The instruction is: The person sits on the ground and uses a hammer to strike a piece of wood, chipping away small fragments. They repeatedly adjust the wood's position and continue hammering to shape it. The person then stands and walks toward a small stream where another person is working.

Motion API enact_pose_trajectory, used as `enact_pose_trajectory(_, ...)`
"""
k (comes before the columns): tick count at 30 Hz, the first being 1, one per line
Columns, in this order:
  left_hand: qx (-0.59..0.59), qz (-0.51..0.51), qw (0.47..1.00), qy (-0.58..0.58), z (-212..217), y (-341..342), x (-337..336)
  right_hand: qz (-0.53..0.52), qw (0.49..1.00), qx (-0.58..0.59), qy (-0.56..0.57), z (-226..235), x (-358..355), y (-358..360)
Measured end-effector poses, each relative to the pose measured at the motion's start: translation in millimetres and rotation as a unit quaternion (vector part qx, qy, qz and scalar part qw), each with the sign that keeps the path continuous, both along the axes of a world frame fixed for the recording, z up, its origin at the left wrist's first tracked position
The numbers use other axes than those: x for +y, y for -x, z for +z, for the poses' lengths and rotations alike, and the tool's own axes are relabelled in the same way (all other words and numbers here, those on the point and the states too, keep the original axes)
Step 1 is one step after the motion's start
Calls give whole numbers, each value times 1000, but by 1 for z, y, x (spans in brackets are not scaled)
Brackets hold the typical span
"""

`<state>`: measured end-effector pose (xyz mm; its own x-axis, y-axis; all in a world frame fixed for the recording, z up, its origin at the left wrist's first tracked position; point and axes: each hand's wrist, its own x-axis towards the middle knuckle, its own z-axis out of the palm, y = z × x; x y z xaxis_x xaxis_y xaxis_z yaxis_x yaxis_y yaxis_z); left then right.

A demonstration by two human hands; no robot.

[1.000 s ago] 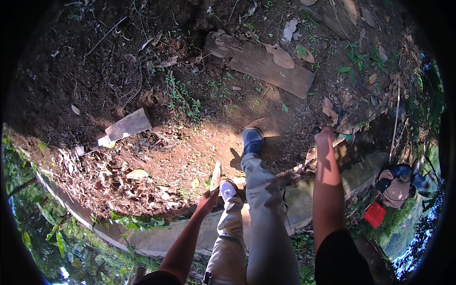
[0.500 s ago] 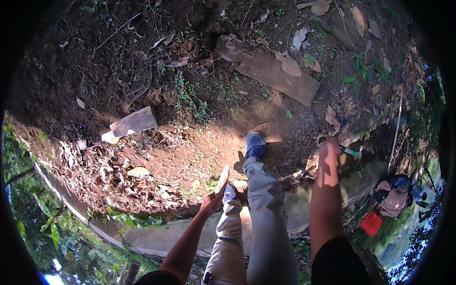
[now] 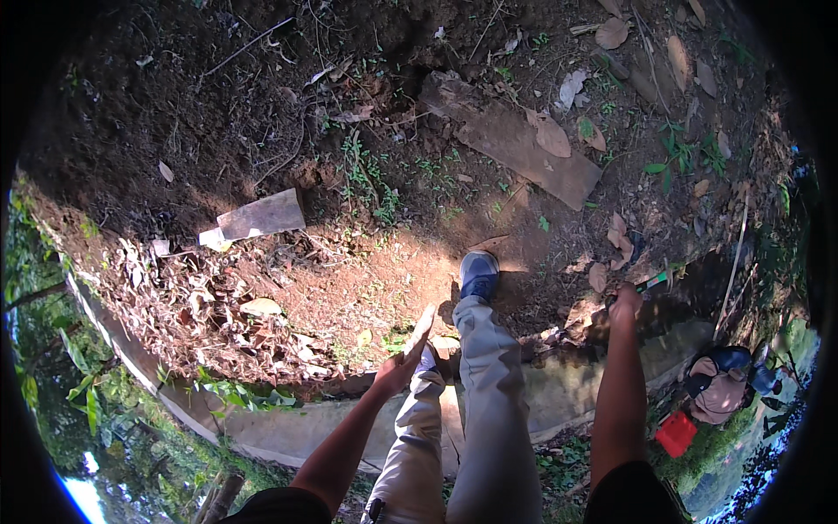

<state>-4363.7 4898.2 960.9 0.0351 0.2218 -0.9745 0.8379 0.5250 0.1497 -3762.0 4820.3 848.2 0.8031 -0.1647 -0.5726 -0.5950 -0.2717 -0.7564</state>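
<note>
Head view, looking straight down: the person stands astride a grey concrete curb [image 3: 288,428] at the foot of a bare red-earth bank, one blue shoe [image 3: 478,274] planted forward on the soil, the other foot back at the curb edge. The right hand [image 3: 625,302] is closed in a fist around a slim tool with a green handle [image 3: 653,281], which pokes out toward the upper right; its working end is lost in the shadow at the bank's foot, so what kind of tool it is cannot be told. The left hand [image 3: 403,362] holds nothing: its fingers [image 3: 422,325] are straight and pressed together, raised flat just beside the knee of the rear leg.

Up the bank lie a long weathered plank [image 3: 524,148] scattered with dry leaves, and a smaller pale board [image 3: 260,216] well apart to the left. Dead leaf litter [image 3: 188,306] covers the lower left slope.

Footing looks like the main concern (loose soil on one side, a hard edge on the other), so keeping weight on the forward foot and a firm grip on the handle seems wise. A red container [image 3: 676,433] and a bundle of gear [image 3: 720,384] sit below the curb to the right.
</note>
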Motion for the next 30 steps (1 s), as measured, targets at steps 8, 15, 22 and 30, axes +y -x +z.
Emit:
enact_pose_trajectory(8, 49, -9, 999, 17, -2, 16, -7, 344, 934, 86, 54, -1, 75, 111)
enact_pose_trajectory(15, -24, -32, 999, 2, -5, 24, -10, 106, 994, 22, 24, -21, -60, 1)
enact_pose_trajectory(22, -19, -12, 999, -29, -23, 33, -28, -140, 987, -46, 68, 24, 113, 88)
enact_pose_trajectory(30, -41, -5, 999, -16, -9, 22, -35, 297, 953, 29, 54, 36, 37, 104)
